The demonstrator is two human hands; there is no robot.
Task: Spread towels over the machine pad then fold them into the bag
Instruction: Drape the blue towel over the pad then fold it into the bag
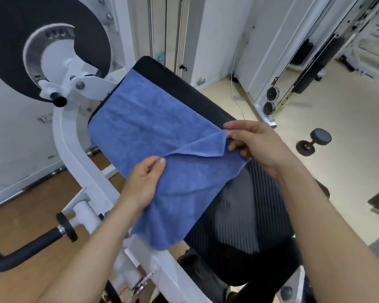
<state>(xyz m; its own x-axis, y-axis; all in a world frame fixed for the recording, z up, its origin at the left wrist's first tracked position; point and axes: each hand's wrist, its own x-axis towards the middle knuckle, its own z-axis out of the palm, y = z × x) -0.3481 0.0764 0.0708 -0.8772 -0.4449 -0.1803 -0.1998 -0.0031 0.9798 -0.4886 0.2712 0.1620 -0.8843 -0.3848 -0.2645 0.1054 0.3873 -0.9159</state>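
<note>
**Blue towel on the pad, both hands pinching its near edge**

The blue terry-cloth towel (144, 121) lies across the black padded cushion of the machine (184, 84) in the middle of the frame. Its far part is flat on the cushion, and its near part hangs over the black mesh chair back (245, 211) at lower centre.

The left hand (144, 180) pinches a raised crease between thumb and forefinger, so its grip is clamped on cloth. The right hand (256, 145), right of centre, has curled fingers closed on a turned-over corner.

This looks like the start of the fold. To do it well:
- Lift both pinched points together and level, so the crease between them runs straight.
- Carry the near edge up to meet the far edge squarely.
- Keep the hanging part from dragging on the mesh or catching the white steel frame (74, 149) at left.
- Use the cushion as a flat base to smooth each fold.

No bag is in view, so it will have to be found before packing.

No writing can be read. A small red tag on the cable column at upper right and a pale plate on the wall panel at left are both too blurred to make out. The towel shows no brand.
</note>
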